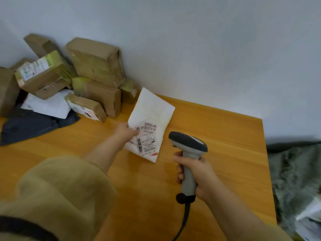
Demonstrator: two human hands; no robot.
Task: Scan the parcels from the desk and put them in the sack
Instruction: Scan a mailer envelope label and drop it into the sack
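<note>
My left hand (125,132) grips the left edge of a white mailer parcel (152,112) and holds it tilted above the wooden desk (217,129), its shipping label with barcodes facing me. My right hand (198,173) grips the handle of a grey barcode scanner (188,145), whose dark head sits just right of the label. The scanner's cable hangs down toward me. At the right edge, below the desk, lies the grey-green sack (295,173) with white parcels inside, blurred.
A pile of brown cardboard boxes (97,66) leans against the wall at the desk's back left. In front of the boxes lie a white bag (50,105) and a dark grey bag (31,126). The white wall runs behind the desk.
</note>
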